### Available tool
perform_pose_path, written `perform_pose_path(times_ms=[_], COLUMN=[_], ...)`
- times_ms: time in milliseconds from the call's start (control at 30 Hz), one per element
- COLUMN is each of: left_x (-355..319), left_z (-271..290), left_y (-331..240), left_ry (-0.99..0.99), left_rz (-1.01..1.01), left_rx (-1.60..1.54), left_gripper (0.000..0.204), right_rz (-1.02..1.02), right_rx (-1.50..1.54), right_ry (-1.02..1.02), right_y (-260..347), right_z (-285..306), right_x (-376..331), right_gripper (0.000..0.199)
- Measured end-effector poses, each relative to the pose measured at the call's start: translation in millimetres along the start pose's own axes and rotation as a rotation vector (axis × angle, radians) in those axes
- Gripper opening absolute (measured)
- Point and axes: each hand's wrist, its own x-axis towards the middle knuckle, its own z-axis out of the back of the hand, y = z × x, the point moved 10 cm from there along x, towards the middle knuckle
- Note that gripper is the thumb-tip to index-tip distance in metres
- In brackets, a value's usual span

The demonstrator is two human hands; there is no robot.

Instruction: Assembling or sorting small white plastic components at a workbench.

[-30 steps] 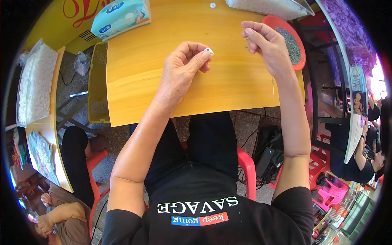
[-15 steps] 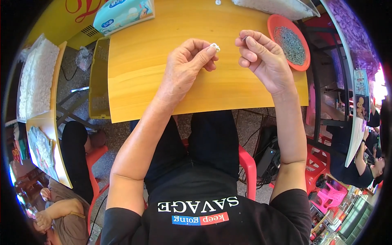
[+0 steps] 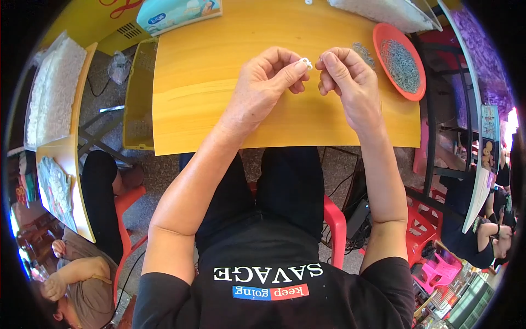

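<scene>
My left hand (image 3: 266,82) is closed, pinching a small white plastic piece (image 3: 308,63) with a looped end between thumb and forefinger. Facing it a short way to the right, my right hand (image 3: 353,79) has its thumb and forefinger pressed together. Whatever lies in that pinch is too small to make out. Both hands are raised over the yellow wooden table (image 3: 208,109). Beyond my right hand, an orange-red plate (image 3: 415,95) holds many small grey metal pieces (image 3: 400,66). A small pile of similar pieces (image 3: 362,53) lies on the table beside it.
A blue tissue pack (image 3: 178,15) sits at the far left of the table. At the far right is a tray of white pieces (image 3: 383,12). A yellow crate (image 3: 137,104) stands left of the table. Another person's arm (image 3: 87,274) shows at lower left.
The white piece and my right fingertips have come closer together. My right hand has turned and moved slightly down, uncovering the small metal pile. The whole view has shifted slightly.
</scene>
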Motion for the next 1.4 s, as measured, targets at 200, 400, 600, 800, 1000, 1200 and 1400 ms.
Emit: perform_pose_path(times_ms=[200,400,600,800,1000,1200,1400], left_x=[-0.5,-0.8,-1.4,0.0,3.0,1.6,0.3], left_z=[0.1,1.3,2.6,6.6,9.5,6.2,5.2], left_y=[1.4,0.9,-0.6,-1.0,0.8,0.8,0.0], left_ry=[0.004,0.001,-0.012,-0.045,-0.059,-0.040,-0.026], left_rz=[0.005,-0.006,-0.014,-0.052,-0.068,-0.047,-0.033], left_rx=[0.002,-0.008,0.008,0.035,0.068,0.067,0.043], left_gripper=[0.022,0.020,0.019,0.018,0.017,0.018,0.018], right_rz=[0.045,0.048,0.091,0.158,0.072,0.140,0.464], right_rx=[-0.103,-0.088,-0.115,-0.167,-0.075,-0.278,-0.750], right_ry=[-0.046,-0.048,-0.093,-0.158,-0.126,-0.094,-0.007], right_y=[0.7,-1.9,0.8,-1.2,-6.8,11.7,47.9], right_z=[-9.2,-13.2,-15.2,-20.4,-19.0,-9.6,-24.5], right_x=[-1.9,-3.3,-5.5,-6.2,-1.8,-3.8,-7.1], right_gripper=[0.021,0.019,0.016,0.014,0.016,0.018,0.013])
